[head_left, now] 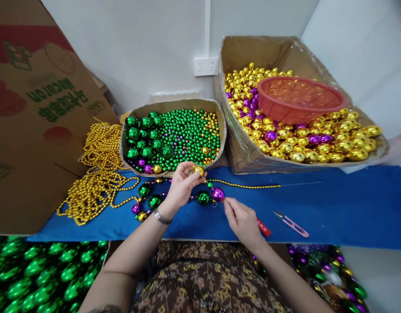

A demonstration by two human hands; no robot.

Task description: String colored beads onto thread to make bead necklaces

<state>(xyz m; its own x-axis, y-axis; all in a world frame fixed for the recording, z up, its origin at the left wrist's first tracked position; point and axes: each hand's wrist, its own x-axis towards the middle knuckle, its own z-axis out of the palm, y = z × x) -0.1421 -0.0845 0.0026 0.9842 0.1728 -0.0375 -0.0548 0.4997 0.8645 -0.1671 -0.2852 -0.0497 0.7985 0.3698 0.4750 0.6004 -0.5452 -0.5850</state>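
Observation:
My left hand (183,184) pinches a shiny gold bead (198,171) between thumb and fingers, above the blue cloth. My right hand (241,219) is closed in a pinch beside a large purple bead (218,194); whatever lies between its fingertips is too small to make out. Below my left hand is a bead strand with large green beads (203,197), purple and gold beads, and small ones between. A string of small gold beads (246,184) runs right from it, ending in a thin pale thread or needle (301,183).
Pink-handled thread snips (291,224) and a red item (263,228) lie at right. Gold bead strings (89,195) are heaped left. A low box (222,143) holds mixed beads; a larger carton (246,161) holds gold and purple beads and a red basket (298,113).

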